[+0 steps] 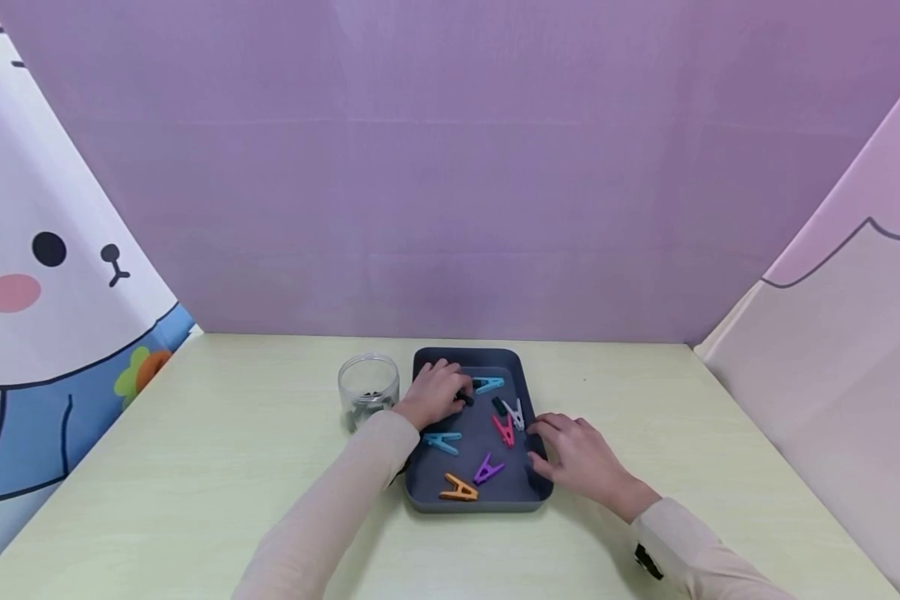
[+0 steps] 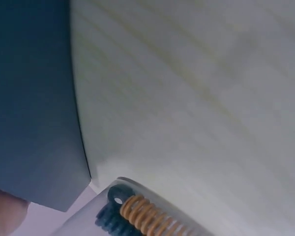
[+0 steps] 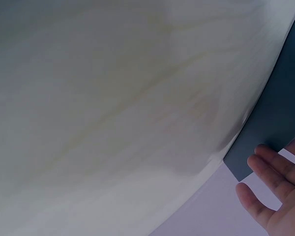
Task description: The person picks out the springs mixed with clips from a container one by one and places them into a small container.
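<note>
My left hand (image 1: 437, 392) reaches over the left side of a dark grey tray (image 1: 482, 505), fingers bent downward. A small black object (image 1: 465, 399) lies at its fingertips; whether they pinch it is hidden. At the tray's right rim my right hand (image 1: 581, 458) rests with fingers spread, holding nothing. Inside the tray lie clothespins: a blue one (image 1: 489, 384) at the back, another blue one (image 1: 442, 442) at left, a white one (image 1: 516, 414), a red one (image 1: 504, 431), a purple one (image 1: 488, 469) and an orange one (image 1: 459, 487). A dark piece (image 1: 499, 406) touches the white one.
A clear round jar (image 1: 369, 367) stands left of the tray, close to my left forearm, with dark items inside. In the left wrist view an orange coil (image 2: 147, 214) and a dark coiled piece (image 2: 115, 216) show through its wall. A purple backdrop (image 1: 450, 183) rises behind the table.
</note>
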A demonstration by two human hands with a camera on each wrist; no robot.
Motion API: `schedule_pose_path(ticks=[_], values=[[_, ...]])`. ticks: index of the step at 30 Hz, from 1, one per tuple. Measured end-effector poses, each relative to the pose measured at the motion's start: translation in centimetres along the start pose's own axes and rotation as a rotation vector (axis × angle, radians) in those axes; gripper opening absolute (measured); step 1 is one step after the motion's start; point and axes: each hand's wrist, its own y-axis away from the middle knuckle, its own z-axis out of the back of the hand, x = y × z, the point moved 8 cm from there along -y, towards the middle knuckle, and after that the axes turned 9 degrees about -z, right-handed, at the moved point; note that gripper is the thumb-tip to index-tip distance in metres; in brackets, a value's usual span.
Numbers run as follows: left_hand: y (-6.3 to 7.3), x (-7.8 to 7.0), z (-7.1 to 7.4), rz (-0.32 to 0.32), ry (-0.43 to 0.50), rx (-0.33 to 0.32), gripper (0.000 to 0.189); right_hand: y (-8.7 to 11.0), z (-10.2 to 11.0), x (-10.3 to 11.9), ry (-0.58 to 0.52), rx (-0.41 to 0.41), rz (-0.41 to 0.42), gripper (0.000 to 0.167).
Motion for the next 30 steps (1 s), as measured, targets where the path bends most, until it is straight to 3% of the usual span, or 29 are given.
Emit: schedule_pose_path(ticks=[15, 30], values=[[0.0, -0.3, 0.8, -0.059, -0.004, -0.062, 0.015, 0.0, 0.0, -0.2, 0.002, -0.011, 0.010, 0.035], [0.6, -2.1, 4.2, -0.124, -0.023, -0.148, 0.016, 0.0, 0.0, -0.4, 0.000, -0.018, 0.013, 0.034]])
